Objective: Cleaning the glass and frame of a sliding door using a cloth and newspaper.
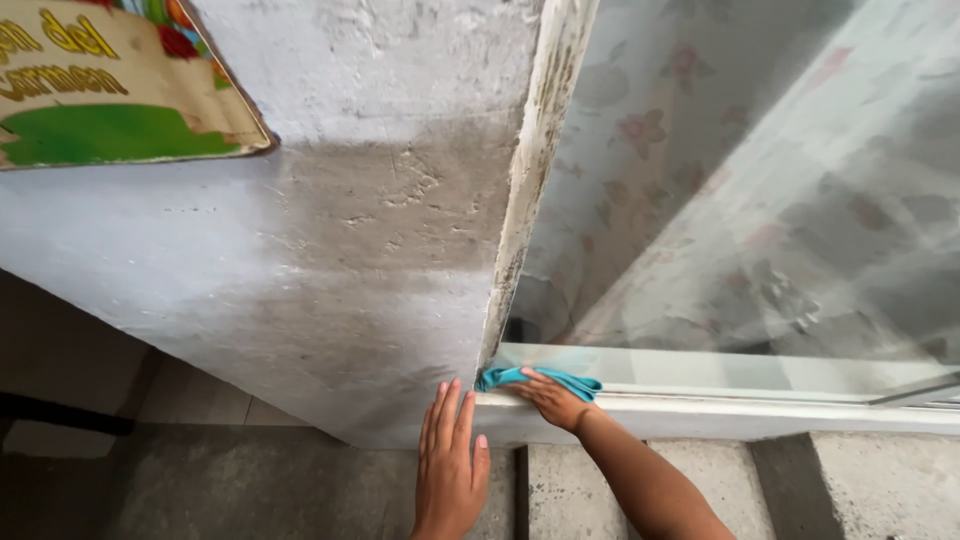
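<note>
One turquoise cloth (540, 378) is lying bunched in the corner of the white window ledge (760, 410), the right hand (550, 400) pressing it down, fingers curling over it and hiding part of it. The left hand (450, 462) is resting flat on the grey wall (330, 270), fingers straight. A flowered curtain (700, 180) is blurring behind the glass; one poster (100, 80) is being cut off at top left

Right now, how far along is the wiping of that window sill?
Just begun, it seems. The right hand presses a teal cloth on the white window sill at its left end, by the frame corner. The left hand lies flat on the grey wall. The sill stretching rightward looks untouched, and the dirty upright frame edge looks grimy.
</note>
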